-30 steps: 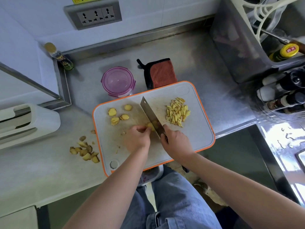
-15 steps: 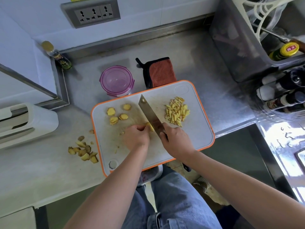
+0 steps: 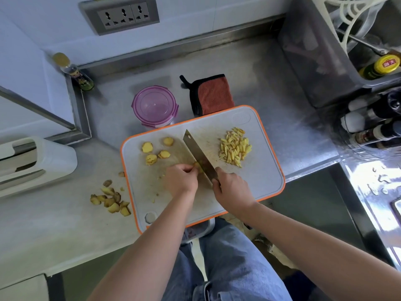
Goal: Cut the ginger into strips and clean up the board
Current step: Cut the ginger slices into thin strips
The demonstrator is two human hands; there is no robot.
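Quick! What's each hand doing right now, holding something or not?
Left hand: closed, pinching a ginger piece beside the blade.
Right hand: closed, gripping the cleaver.

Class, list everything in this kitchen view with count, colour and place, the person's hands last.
cutting board: one, white with orange rim, centre of the counter.
cleaver: one, steel, across the board's middle.
ginger slices: four, yellow, board's left part.
ginger strips: one pile, yellow, board's right part.
ginger piece: one, yellow, against the blade.
ginger trimmings: one heap, brownish, counter left of the board.
lidded container: one, purple lid, behind the board.
cloth: one, orange-red with black edge, beside the container.
small bottle: one, gold cap, back-left corner.
wall socket: one, grey, on the wall.
bottles: several, dark and white, far right.
left hand: pinches the ginger piece.
right hand: grips the cleaver.
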